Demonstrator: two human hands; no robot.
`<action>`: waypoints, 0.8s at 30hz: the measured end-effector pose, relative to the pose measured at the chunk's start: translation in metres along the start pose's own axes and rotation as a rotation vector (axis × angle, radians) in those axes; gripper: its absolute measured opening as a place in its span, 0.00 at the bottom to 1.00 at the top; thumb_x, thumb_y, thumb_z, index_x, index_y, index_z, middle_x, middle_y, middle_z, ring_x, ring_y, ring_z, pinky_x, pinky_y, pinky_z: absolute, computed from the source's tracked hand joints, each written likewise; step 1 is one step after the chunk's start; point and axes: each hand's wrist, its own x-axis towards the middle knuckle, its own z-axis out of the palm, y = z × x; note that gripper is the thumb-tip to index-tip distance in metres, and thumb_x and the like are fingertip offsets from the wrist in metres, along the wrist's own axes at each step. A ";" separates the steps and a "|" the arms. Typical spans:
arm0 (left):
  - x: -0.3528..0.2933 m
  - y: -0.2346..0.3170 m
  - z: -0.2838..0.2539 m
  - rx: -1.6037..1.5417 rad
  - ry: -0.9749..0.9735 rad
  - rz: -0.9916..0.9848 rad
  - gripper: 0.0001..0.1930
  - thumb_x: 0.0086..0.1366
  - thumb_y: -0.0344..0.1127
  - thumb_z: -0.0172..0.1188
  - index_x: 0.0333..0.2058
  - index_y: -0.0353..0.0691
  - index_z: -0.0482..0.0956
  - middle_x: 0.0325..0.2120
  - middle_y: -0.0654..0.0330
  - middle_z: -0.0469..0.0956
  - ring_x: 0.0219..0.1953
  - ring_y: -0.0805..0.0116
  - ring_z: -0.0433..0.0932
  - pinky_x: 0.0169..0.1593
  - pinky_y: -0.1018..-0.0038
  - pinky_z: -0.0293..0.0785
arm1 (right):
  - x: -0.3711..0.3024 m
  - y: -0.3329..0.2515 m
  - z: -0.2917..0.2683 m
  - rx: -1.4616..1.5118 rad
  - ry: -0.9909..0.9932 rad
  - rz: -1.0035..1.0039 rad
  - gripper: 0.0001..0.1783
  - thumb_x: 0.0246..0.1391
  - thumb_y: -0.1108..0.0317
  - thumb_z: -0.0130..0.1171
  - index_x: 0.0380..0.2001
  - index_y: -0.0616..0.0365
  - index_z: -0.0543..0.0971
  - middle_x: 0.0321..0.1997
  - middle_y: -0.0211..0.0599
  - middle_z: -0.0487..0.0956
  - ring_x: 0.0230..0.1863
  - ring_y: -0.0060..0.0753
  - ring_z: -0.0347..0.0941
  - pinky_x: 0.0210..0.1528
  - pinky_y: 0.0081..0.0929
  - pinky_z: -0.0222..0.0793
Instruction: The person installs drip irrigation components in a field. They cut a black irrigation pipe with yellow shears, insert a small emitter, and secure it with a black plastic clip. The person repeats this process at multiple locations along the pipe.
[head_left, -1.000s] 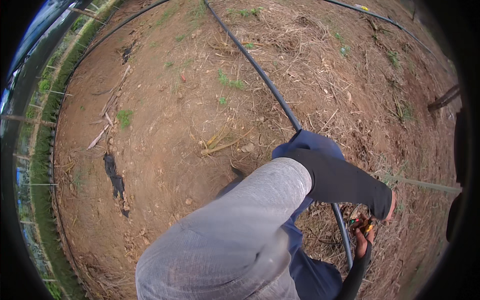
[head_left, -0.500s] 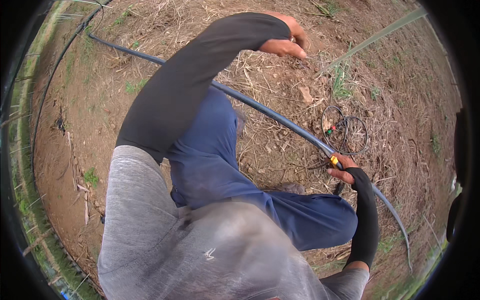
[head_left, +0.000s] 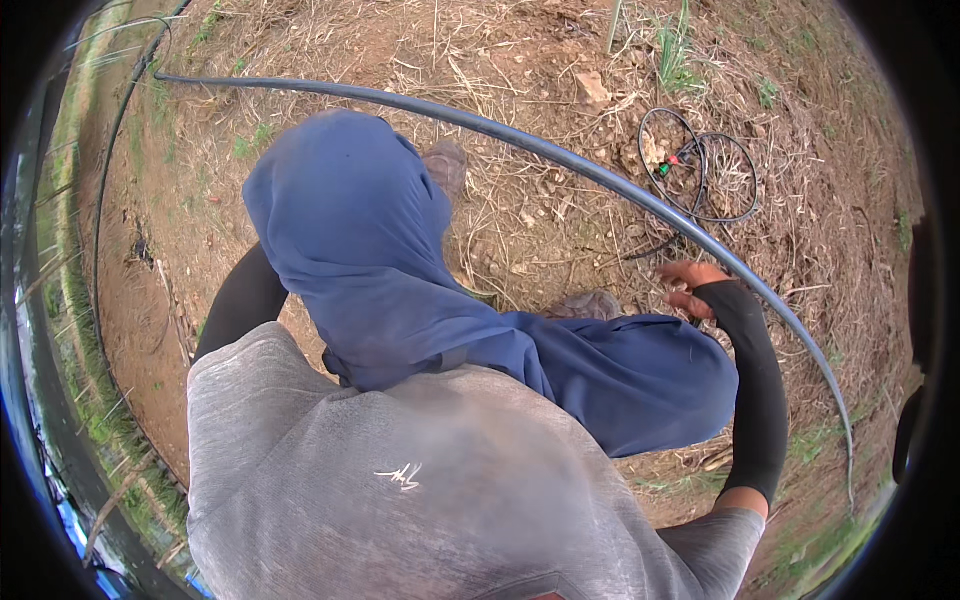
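Note:
My right hand, in a black sleeve, hovers just below the dark hose, near my right knee. Its fingers and thumb point left with a gap between them, and I see nothing held there. The hose arches over the ground in front of me from far left to lower right. Out of sight behind my raised left knee is my left hand; only the black-sleeved left arm shows beside the thigh.
Beyond the hose lies a coil of thin black tubing with red and green fittings. Dry straw and brown soil cover the ground, with a grass tuft and a pale stone. A thin black pipe runs along the left.
My left hand has come back from the far ground and out of view behind my knee. The right hand has left the hose; the yellow piece beside it no longer shows.

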 end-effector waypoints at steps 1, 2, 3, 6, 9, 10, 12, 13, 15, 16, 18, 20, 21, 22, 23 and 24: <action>0.002 -0.027 0.015 -0.026 0.005 -0.062 0.18 0.65 0.48 0.56 0.41 0.39 0.80 0.25 0.58 0.81 0.29 0.70 0.80 0.34 0.74 0.76 | 0.015 -0.014 -0.017 -0.061 0.128 -0.143 0.25 0.52 0.66 0.61 0.54 0.59 0.73 0.47 0.48 0.79 0.49 0.49 0.77 0.51 0.41 0.73; 0.007 -0.050 0.029 -0.042 -0.001 -0.109 0.18 0.64 0.48 0.56 0.41 0.39 0.81 0.25 0.58 0.81 0.30 0.69 0.80 0.35 0.74 0.76 | 0.032 -0.020 -0.027 -0.108 0.169 -0.161 0.23 0.52 0.67 0.61 0.52 0.59 0.74 0.48 0.47 0.77 0.48 0.47 0.76 0.51 0.39 0.73; 0.010 -0.072 0.040 -0.050 0.002 -0.150 0.18 0.64 0.48 0.57 0.41 0.39 0.81 0.26 0.57 0.81 0.30 0.69 0.80 0.35 0.73 0.76 | 0.040 -0.034 -0.033 -0.085 0.215 -0.187 0.22 0.53 0.67 0.61 0.52 0.59 0.74 0.49 0.46 0.76 0.49 0.45 0.76 0.51 0.38 0.73; 0.019 -0.116 0.066 -0.041 0.021 -0.220 0.18 0.61 0.48 0.58 0.41 0.39 0.81 0.27 0.56 0.81 0.32 0.68 0.80 0.36 0.72 0.76 | 0.054 -0.056 -0.022 0.146 0.220 -0.263 0.22 0.55 0.65 0.60 0.51 0.59 0.74 0.49 0.44 0.74 0.50 0.40 0.75 0.50 0.36 0.74; 0.035 -0.135 0.079 0.034 0.023 -0.244 0.19 0.59 0.47 0.59 0.41 0.39 0.81 0.28 0.55 0.81 0.33 0.67 0.80 0.37 0.71 0.76 | 0.055 -0.052 -0.003 0.287 0.121 -0.261 0.21 0.56 0.65 0.60 0.51 0.61 0.74 0.48 0.43 0.74 0.48 0.37 0.75 0.49 0.34 0.74; 0.040 -0.139 0.080 0.070 0.024 -0.248 0.19 0.58 0.47 0.60 0.41 0.39 0.81 0.28 0.55 0.81 0.33 0.66 0.80 0.38 0.71 0.76 | 0.054 -0.048 0.004 0.296 0.078 -0.251 0.20 0.56 0.66 0.60 0.51 0.61 0.74 0.48 0.43 0.75 0.47 0.37 0.75 0.49 0.33 0.74; 0.041 -0.142 0.082 0.152 0.040 -0.241 0.19 0.57 0.47 0.61 0.41 0.39 0.81 0.29 0.55 0.81 0.34 0.66 0.80 0.38 0.70 0.76 | 0.052 -0.035 0.013 0.275 0.052 -0.241 0.21 0.55 0.66 0.60 0.51 0.61 0.74 0.47 0.43 0.75 0.46 0.37 0.75 0.48 0.32 0.74; 0.040 -0.144 0.085 0.189 0.044 -0.237 0.19 0.56 0.47 0.61 0.41 0.39 0.81 0.29 0.54 0.81 0.35 0.65 0.80 0.39 0.70 0.76 | 0.051 -0.031 0.016 0.262 0.038 -0.237 0.21 0.55 0.66 0.60 0.51 0.61 0.74 0.46 0.43 0.75 0.46 0.36 0.75 0.48 0.32 0.74; 0.037 -0.146 0.087 0.270 0.054 -0.234 0.20 0.55 0.47 0.62 0.41 0.39 0.82 0.30 0.54 0.81 0.36 0.64 0.80 0.39 0.69 0.76 | 0.056 -0.029 0.012 0.245 0.004 -0.195 0.21 0.54 0.67 0.60 0.51 0.62 0.74 0.45 0.43 0.75 0.45 0.37 0.76 0.47 0.33 0.74; 0.036 -0.147 0.088 0.314 0.059 -0.234 0.20 0.54 0.47 0.63 0.41 0.40 0.82 0.30 0.53 0.81 0.36 0.64 0.80 0.40 0.69 0.76 | 0.056 -0.029 0.009 0.234 -0.013 -0.173 0.21 0.54 0.67 0.60 0.51 0.62 0.74 0.45 0.43 0.76 0.45 0.37 0.76 0.47 0.33 0.74; 0.031 -0.143 0.085 0.408 0.069 -0.225 0.20 0.53 0.47 0.64 0.41 0.40 0.82 0.31 0.53 0.81 0.37 0.63 0.80 0.41 0.68 0.76 | 0.058 -0.036 0.002 0.249 0.047 -0.225 0.20 0.53 0.70 0.59 0.50 0.62 0.75 0.43 0.43 0.76 0.43 0.36 0.76 0.47 0.35 0.73; 0.023 -0.144 0.088 0.496 0.067 -0.217 0.21 0.51 0.47 0.64 0.41 0.40 0.82 0.31 0.52 0.81 0.38 0.63 0.80 0.41 0.68 0.76 | 0.061 -0.034 0.000 0.226 0.080 -0.261 0.19 0.53 0.71 0.59 0.49 0.62 0.75 0.42 0.42 0.76 0.43 0.36 0.76 0.48 0.35 0.73; 0.020 -0.142 0.088 0.543 0.069 -0.212 0.21 0.50 0.47 0.65 0.41 0.40 0.82 0.32 0.52 0.81 0.38 0.62 0.80 0.42 0.67 0.76 | 0.061 -0.034 -0.003 0.143 0.116 -0.291 0.19 0.51 0.72 0.59 0.49 0.62 0.75 0.41 0.42 0.76 0.43 0.37 0.76 0.48 0.35 0.73; 0.017 -0.143 0.088 0.586 0.067 -0.206 0.22 0.50 0.47 0.65 0.41 0.40 0.82 0.32 0.51 0.81 0.39 0.62 0.80 0.42 0.67 0.76 | 0.058 -0.038 -0.003 0.145 0.150 -0.288 0.19 0.50 0.73 0.60 0.48 0.61 0.76 0.40 0.42 0.77 0.43 0.38 0.76 0.48 0.35 0.73; 0.013 -0.143 0.088 0.632 0.067 -0.203 0.22 0.49 0.46 0.66 0.41 0.40 0.82 0.32 0.51 0.81 0.39 0.61 0.80 0.42 0.67 0.76 | 0.057 -0.039 -0.003 0.173 0.142 -0.265 0.19 0.50 0.73 0.61 0.47 0.60 0.76 0.41 0.42 0.77 0.43 0.38 0.77 0.47 0.36 0.73; 0.010 -0.140 0.087 0.686 0.062 -0.193 0.22 0.48 0.46 0.66 0.41 0.40 0.82 0.33 0.51 0.81 0.40 0.61 0.80 0.43 0.66 0.76 | 0.054 -0.039 -0.006 0.190 0.152 -0.240 0.19 0.49 0.73 0.61 0.47 0.59 0.76 0.41 0.42 0.78 0.43 0.39 0.77 0.47 0.36 0.73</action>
